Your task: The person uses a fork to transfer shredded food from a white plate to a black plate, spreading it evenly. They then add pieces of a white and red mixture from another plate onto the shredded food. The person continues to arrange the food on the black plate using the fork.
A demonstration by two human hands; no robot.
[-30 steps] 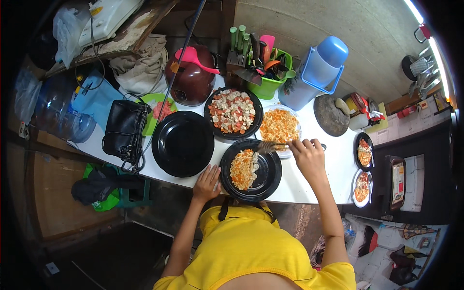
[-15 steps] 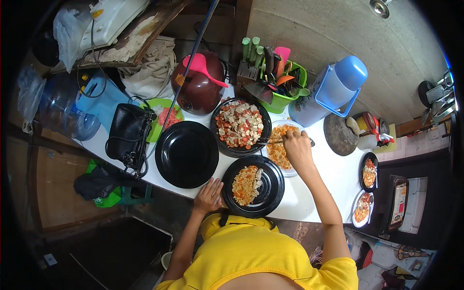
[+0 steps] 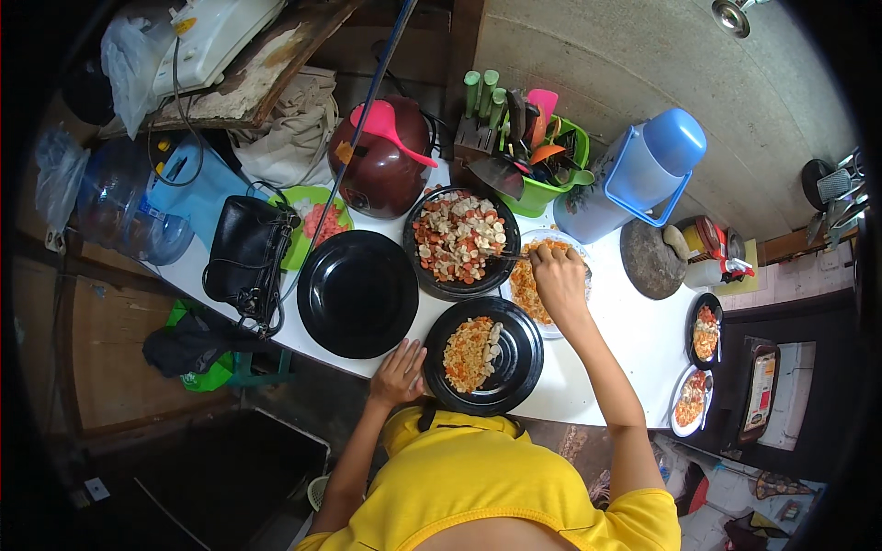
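Note:
My right hand point(image 3: 559, 278) is closed round a thin metal utensil point(image 3: 511, 255), over the white plate. One end of it reaches left to the rim of the black bowl point(image 3: 413, 253). Its exact kind is hard to tell. Sliced sausage and pale round slices point(image 3: 457, 234) fill that bowl. Orange fried rice point(image 3: 528, 296) covers the white plate point(image 3: 548, 329), partly hidden by my hand. My left hand point(image 3: 398, 375) rests, fingers spread, at the table's front edge beside a black plate point(image 3: 522, 378) bearing fried rice point(image 3: 469, 356) and a row of pale slices. Another black plate point(image 3: 358, 294), bare, lies left.
Behind stand a dark red rice cooker point(image 3: 372, 179) with a pink ladle, a green utensil basket point(image 3: 531, 197) and a blue-lidded jug point(image 3: 625, 184). A black bag point(image 3: 239, 248) sits left. Two served plates point(image 3: 689, 399) and a stone mortar point(image 3: 648, 262) are right.
My right hand has shifted slightly left and down, still gripping the utensil at the bowl's rim. My left hand stays at the table edge. The whole view has moved a little.

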